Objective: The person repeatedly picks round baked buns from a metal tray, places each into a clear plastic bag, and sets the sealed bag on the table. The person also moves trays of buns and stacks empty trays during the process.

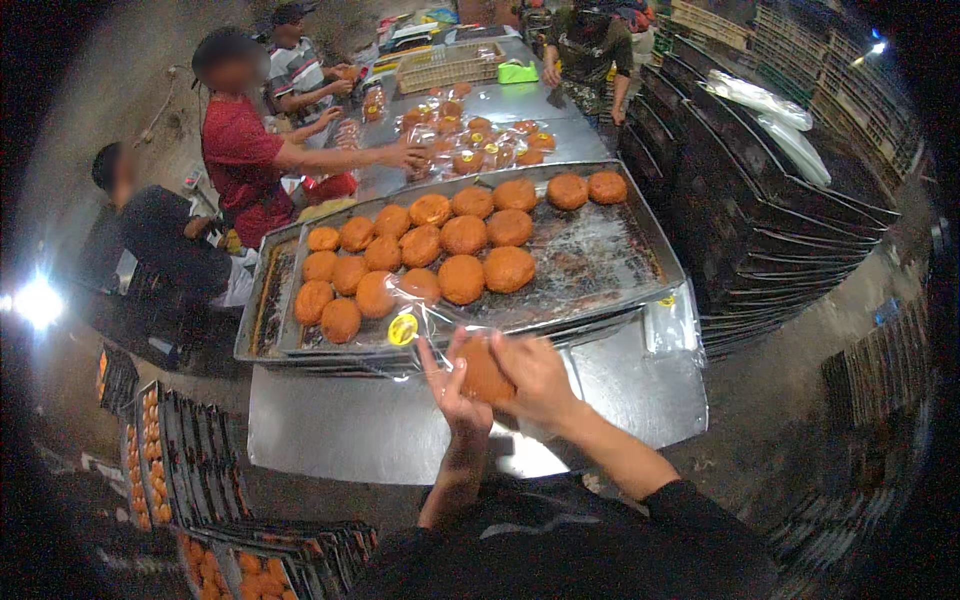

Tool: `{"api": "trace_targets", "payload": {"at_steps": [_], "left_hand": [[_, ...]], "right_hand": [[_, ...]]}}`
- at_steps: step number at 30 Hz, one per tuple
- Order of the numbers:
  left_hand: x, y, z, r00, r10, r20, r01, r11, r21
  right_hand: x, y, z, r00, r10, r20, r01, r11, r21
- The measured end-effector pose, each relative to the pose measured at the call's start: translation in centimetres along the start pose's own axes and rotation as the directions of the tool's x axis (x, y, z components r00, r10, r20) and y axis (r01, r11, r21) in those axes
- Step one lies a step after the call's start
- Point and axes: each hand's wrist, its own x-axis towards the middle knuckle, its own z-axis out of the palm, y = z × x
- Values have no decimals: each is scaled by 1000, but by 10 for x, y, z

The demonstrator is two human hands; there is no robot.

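A round brown bun (484, 373) is in my right hand (541, 379), whose fingers curl over its right side. My left hand (463, 401) is turned palm up and holds a clear plastic bag (420, 319) with a yellow round sticker. The bun's left side lies against the left fingers at the bag's near end; how far it sits inside the bag cannot be made out. Just beyond both hands lies a metal baking tray (592, 247) bearing several more buns (461, 279), mostly on its left and middle.
Bagged buns (480, 139) cover the table beyond the tray, near a plastic crate (450, 67) and a green tape dispenser (517, 72). A person in red (244, 150) reaches in from the left. Stacked dark trays (720, 172) stand right; racked trays of buns (154, 450) stand lower left.
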Motion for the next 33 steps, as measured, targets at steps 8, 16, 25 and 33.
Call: {"api": "trace_targets", "payload": {"at_steps": [8, 16, 25, 33], "left_hand": [[13, -16, -31, 848, -492, 194, 529, 791, -306], [-34, -57, -83, 573, -771, 277, 332, 527, 782], [-28, -143, -209, 488, -649, 584, -675, 144, 724], [-2, -110, -169, 524, -518, 677, -677, 229, 699]], "right_hand": [[-32, -6, 41, 907, 409, -99, -353, 869, 347], [57, 58, -41, 565, 795, 219, -818, 574, 27], [-65, 47, 47, 596, 561, 575, -763, 619, 187], [-171, 0, 58, 422, 723, 547, -894, 432, 119]]}}
